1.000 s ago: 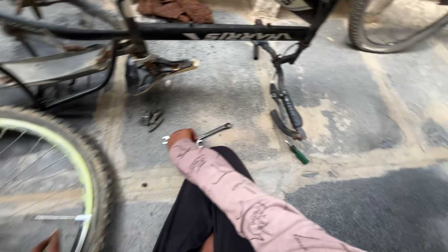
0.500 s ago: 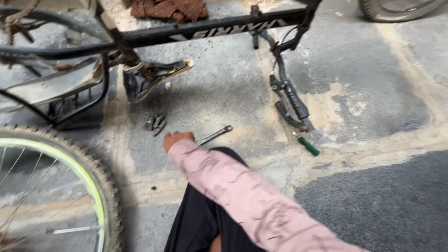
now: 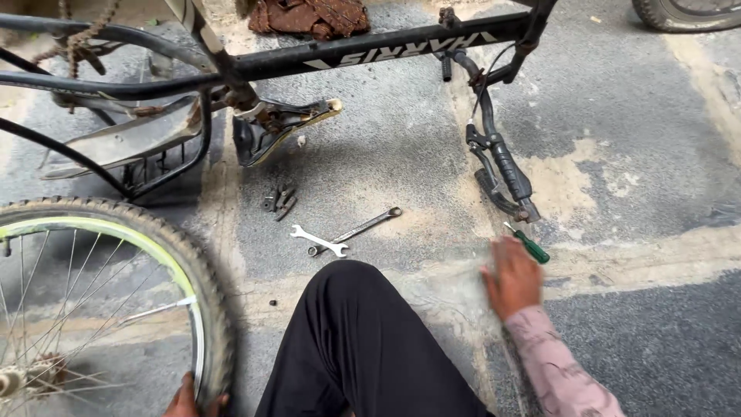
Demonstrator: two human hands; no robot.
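I sit on the ground with my knee (image 3: 363, 332) in black trousers raised in front of me. My right hand (image 3: 511, 276), in a pink patterned sleeve, is blurred and spread low over the concrete, its fingertips just beside a green-handled screwdriver (image 3: 529, 245); it holds nothing. At the bottom edge, my left hand (image 3: 191, 399) grips the tyre of a loose wheel (image 3: 197, 266) with a yellow-green rim. Two wrenches (image 3: 340, 236) lie crossed on the ground ahead of my knee.
An upside-down black bicycle frame (image 3: 370, 48) spans the top, its saddle (image 3: 282, 127) and handlebar grip (image 3: 503, 166) resting on the ground. Small dark metal parts (image 3: 279, 201) lie near the wrenches. A brown rag (image 3: 309, 15) lies behind the frame.
My right hand has left the wrenches and swung right to the green screwdriver. The wrenches now lie uncovered. The view has shifted and my left hand shows on the tyre.
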